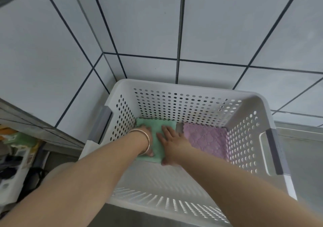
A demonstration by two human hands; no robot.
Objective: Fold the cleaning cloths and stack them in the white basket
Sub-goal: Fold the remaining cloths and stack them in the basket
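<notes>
Both hands (pixel 158 140) press green cloth (pixel 156 130)

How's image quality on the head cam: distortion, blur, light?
Head view: wide-angle bends the wall tile lines; top-left corner is smeared. Light through the perforated white plastic basket dapples its floor. Folded green cloth, folded purple cloth, left hand and right hand read soft but legible.
</notes>
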